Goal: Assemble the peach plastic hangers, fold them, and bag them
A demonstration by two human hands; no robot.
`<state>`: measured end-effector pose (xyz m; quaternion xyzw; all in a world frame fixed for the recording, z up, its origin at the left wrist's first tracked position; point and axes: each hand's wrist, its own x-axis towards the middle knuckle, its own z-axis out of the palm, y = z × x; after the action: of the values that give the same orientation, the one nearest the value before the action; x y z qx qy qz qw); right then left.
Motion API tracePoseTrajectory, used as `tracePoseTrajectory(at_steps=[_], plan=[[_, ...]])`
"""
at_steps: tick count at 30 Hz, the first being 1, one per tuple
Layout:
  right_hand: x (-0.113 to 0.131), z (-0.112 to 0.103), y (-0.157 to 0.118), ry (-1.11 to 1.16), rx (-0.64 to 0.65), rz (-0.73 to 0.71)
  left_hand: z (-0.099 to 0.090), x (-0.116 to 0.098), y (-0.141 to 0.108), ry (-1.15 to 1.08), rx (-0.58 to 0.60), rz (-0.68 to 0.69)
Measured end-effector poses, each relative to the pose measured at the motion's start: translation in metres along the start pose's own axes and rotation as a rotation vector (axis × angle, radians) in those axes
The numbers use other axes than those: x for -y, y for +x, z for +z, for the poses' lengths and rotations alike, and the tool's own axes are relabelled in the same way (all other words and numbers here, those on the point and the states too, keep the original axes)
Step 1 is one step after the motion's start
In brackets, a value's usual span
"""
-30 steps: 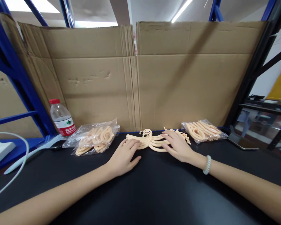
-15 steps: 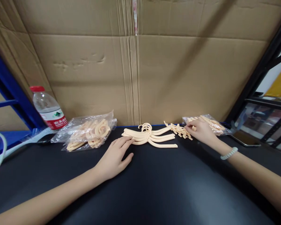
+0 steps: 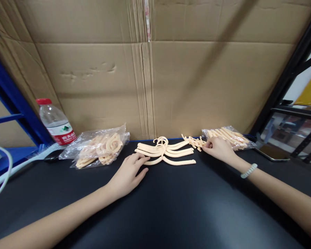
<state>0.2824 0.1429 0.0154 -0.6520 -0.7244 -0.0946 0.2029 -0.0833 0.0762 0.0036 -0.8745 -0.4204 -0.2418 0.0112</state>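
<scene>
Several cream clothes hangers [image 3: 177, 163] lie overlapped on the black tabletop, their hooks pointing toward the cardboard. My left hand [image 3: 126, 174] lies palm down at their left end, fingers loosely extended and thumb apart; its fingertips touch the left arm of the nearest hanger. To the right of the hangers is a loose pile of small cream pieces [image 3: 194, 141]. At that pile's right edge, my right hand [image 3: 219, 149] has its thumb and fingers pinched together. Whatever sits between those fingertips is hidden.
A clear bag of cream parts [image 3: 101, 147] lies on the left, beside a red-capped water bottle [image 3: 59, 126]. Behind my right hand is another bag of cream sticks [image 3: 229, 136], near a phone [image 3: 272, 153]. A cardboard wall [image 3: 93, 79] closes off the back.
My right hand has moved slightly left and down, its fingertips now lower at the pile. The nearest hanger has shifted a little toward me; my left hand stays almost in place.
</scene>
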Motion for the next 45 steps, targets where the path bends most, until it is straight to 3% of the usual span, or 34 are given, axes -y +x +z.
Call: tracePoseTrajectory(at_steps=[14, 24, 34, 45], plan=[[-0.003, 0.000, -0.001, 0.023, -0.033, 0.045, -0.003, -0.004, 0.003, -0.131, 0.000, 0.016], [-0.022, -0.006, 0.011, 0.392, -0.051, 0.140, 0.001, 0.001, 0.000, -0.124, -0.077, -0.042], [-0.032, -0.012, 0.013, 1.024, 0.160, 0.364, 0.000, -0.002, 0.000, -0.178, -0.110, -0.047], [-0.009, -0.010, 0.008, 1.363, 0.455, 0.328, 0.001, 0.001, -0.003, -0.210, -0.170, -0.056]])
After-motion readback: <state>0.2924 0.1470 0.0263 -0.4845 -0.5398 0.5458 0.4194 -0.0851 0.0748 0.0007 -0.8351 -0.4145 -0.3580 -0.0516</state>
